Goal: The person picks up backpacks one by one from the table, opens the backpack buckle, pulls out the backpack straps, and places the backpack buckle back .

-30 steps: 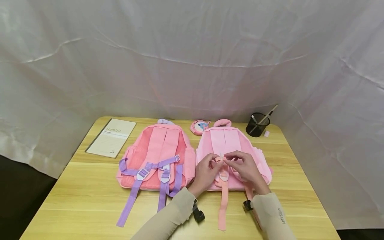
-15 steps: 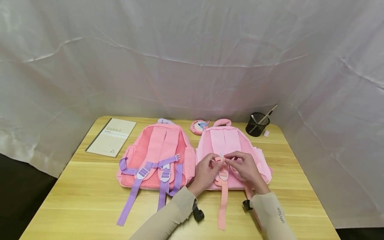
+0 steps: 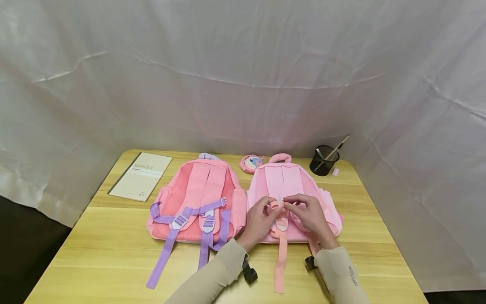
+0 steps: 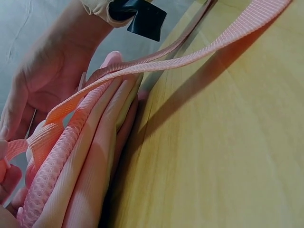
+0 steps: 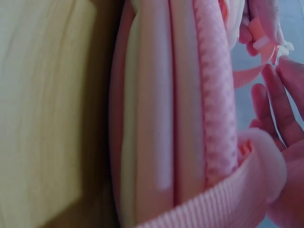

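Observation:
A light pink backpack (image 3: pixel 313 192) lies with its straps upward. Above it, my left hand (image 3: pixel 259 221) pinches a peach webbing strap (image 5: pixel 257 31) close to a small white buckle (image 5: pixel 285 50). My right hand (image 3: pixel 310 214) meets it from the other side, finger and thumb pinching at the buckle. Fingers partly cover the buckle, so how the webbing runs through it is hard to tell. Below the hands, a white strap adjuster (image 3: pixel 282 224) sits on the backpack, and a loose strap end (image 3: pixel 280 266) hangs from it onto the table.
To the left lies a coral backpack (image 3: pixel 235 211) with purple straps (image 3: pixel 165 257). A notebook (image 3: pixel 140 177) is at the back left of the wooden table (image 3: pixel 95 261). Behind are a round pink pouch (image 3: pixel 250 163), a black mesh pen cup (image 3: pixel 322 164) and an eraser (image 3: pixel 336 172).
The head view has shifted slightly, so everything sits a little lower in it. Both hands stay almost still at the strap and buckle.

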